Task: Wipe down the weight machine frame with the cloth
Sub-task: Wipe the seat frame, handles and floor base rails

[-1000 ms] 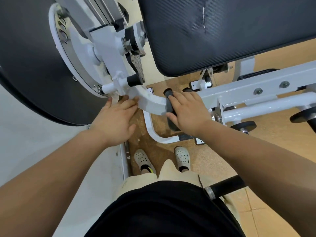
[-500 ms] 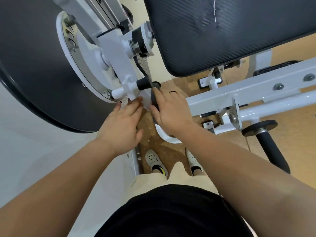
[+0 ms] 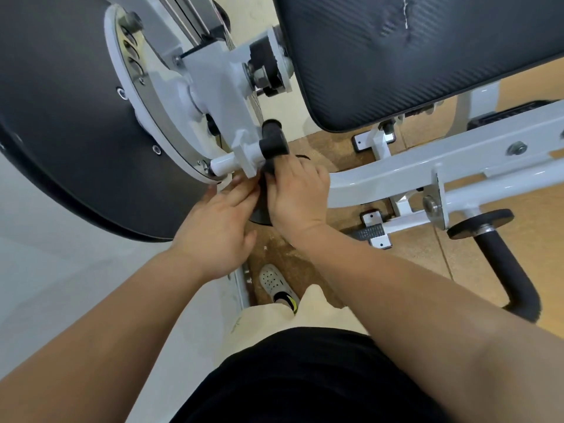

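Observation:
The white weight machine frame (image 3: 406,175) runs from the right to a pivot bracket at centre. My right hand (image 3: 294,193) presses a dark grey cloth (image 3: 262,213) against the left end of the frame tube, just below a black knob (image 3: 273,141). Most of the cloth is hidden under that hand; a dark fold hangs below it. My left hand (image 3: 219,221) rests beside it on the left, fingertips touching the frame end and the cloth edge under the white pin (image 3: 222,163).
A large black round shroud (image 3: 61,117) fills the left. A black padded seat (image 3: 412,56) hangs above right. A black foam roller handle (image 3: 503,267) juts out at right. My shoe (image 3: 276,285) stands on the brown floor below.
My right hand slid the cloth leftward along the frame tube, from its curved middle to the end by the black knob. My left hand stayed close beside it.

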